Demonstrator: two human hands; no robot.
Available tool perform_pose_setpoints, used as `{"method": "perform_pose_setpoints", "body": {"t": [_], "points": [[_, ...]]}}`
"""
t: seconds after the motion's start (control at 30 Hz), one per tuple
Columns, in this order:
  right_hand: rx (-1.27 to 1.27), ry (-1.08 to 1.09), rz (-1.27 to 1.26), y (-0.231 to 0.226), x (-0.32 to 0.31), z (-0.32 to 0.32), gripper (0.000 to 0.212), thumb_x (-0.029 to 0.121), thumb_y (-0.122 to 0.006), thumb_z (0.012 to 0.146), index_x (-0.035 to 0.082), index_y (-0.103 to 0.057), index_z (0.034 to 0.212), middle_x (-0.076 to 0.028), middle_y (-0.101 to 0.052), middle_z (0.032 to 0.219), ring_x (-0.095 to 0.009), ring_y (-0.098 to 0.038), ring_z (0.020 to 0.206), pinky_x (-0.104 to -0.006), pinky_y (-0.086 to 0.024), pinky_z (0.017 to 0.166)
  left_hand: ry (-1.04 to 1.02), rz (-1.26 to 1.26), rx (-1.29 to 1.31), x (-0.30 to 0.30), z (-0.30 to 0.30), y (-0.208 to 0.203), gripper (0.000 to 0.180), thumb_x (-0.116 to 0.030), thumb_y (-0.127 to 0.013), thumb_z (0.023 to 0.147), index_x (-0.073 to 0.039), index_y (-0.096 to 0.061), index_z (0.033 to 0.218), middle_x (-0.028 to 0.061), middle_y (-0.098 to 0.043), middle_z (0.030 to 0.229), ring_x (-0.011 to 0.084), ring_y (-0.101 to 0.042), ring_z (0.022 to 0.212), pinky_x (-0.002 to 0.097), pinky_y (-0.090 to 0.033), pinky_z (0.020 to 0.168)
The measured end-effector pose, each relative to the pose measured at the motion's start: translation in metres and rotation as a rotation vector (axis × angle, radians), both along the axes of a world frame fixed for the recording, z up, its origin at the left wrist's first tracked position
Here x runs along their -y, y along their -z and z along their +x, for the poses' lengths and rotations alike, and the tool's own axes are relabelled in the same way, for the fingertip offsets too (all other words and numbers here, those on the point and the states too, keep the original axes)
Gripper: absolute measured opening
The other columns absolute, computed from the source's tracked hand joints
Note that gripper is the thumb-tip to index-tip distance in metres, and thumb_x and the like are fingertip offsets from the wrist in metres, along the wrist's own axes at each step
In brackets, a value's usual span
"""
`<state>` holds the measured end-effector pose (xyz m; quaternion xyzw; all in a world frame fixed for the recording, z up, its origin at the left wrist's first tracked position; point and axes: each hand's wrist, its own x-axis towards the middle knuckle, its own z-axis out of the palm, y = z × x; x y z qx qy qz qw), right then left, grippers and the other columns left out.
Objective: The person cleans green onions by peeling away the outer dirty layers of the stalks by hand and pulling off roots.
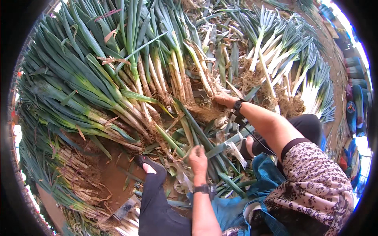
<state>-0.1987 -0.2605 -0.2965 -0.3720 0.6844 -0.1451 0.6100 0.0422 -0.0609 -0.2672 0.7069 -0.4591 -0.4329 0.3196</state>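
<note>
My right hand (pixel 224 100) is closed around the root end of a leek (pixel 201 70) whose leaves point away from me. It is at the right edge of a large pile of unpeeled leeks (pixel 88 76) with brown-stained stems. Nearer to me, my left hand (pixel 198 158) is closed, fingers curled; a pale strip of leaf lies beside it, and I cannot make out what is in the fingers. Loose green leaves (pixel 204 137) lie between and below my hands. Each wrist wears a dark band.
Cleaned leeks (pixel 275 59) with white stems lie in a row at the far right. More thin, purplish-stemmed leeks (pixel 75 173) are at the left. A flat metal piece (pixel 125 208) rests near white stems at the lower left. My shoe (pixel 151 165) stands beside the pile.
</note>
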Motion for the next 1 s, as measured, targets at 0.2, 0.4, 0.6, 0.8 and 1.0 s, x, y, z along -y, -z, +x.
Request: {"method": "perform_pose_setpoints", "body": {"t": [0.2,0.4,0.6,0.8,1.0], "points": [[0.352,-0.151,-0.044,-0.094,-0.106,-0.019,0.015,0.018,-0.071,0.082,0.006,-0.071,0.09,-0.001,-0.065,0.074,-0.012,-0.057,0.061,-0.0305,-0.048,0.058,-0.061,0.118,-0.529,0.064,-0.042,-0.033,0.04,-0.026,-0.065,0.092,0.001,-0.058,0.12,0.0086,-0.068,0.099,0.0155,-0.064,0.077,0.0275,-0.051,0.063],[0.243,0.095,0.11,-0.153,-0.203,0.012,0.03,0.021,-0.079,0.076,0.003,-0.063,0.094,-0.003,-0.065,0.076,-0.01,-0.06,0.065,-0.0267,-0.049,0.058,0.24,0.32,-0.061,0.061,-0.07,-0.033,0.068,-0.039,-0.076,0.079,0.005,-0.055,0.126,0.0202,-0.065,0.111,0.0275,-0.064,0.1,0.0378,-0.049,0.089],[0.132,-0.142,-0.097,-0.178,-0.275,0.005,0.036,0.023,-0.072,0.071,-0.004,-0.063,0.094,-0.014,-0.066,0.08,-0.021,-0.064,0.074,-0.0344,-0.052,0.066,0.286,0.455,-0.096,0.07,-0.069,-0.052,0.054,-0.05,-0.064,0.086,0.004,-0.068,0.097,0.0161,-0.069,0.089,0.0193,-0.065,0.077,0.0356,-0.051,0.067],[-0.19,-0.617,-0.112,-0.246,-0.33,0.027,0.046,0.043,-0.074,0.072,0.001,-0.057,0.083,-0.025,-0.064,0.08,-0.041,-0.063,0.082,-0.0474,-0.05,0.073,-0.041,0.494,-0.913,0.082,-0.092,-0.055,0.034,-0.028,-0.068,0.088,0.002,-0.057,0.097,0.0131,-0.065,0.077,0.0289,-0.068,0.067,0.0382,-0.056,0.055],[-0.048,-0.344,-0.143,-0.168,-0.259,-0.02,0.069,0.065,-0.06,0.08,-0.003,-0.066,0.089,-0.017,-0.063,0.072,-0.026,-0.061,0.064,-0.0399,-0.05,0.06,0.125,0.579,-1.109,0.068,-0.101,-0.067,0.034,-0.038,-0.054,0.096,-0.004,-0.059,0.101,0.0138,-0.067,0.092,0.0254,-0.064,0.081,0.041,-0.054,0.066]]}}
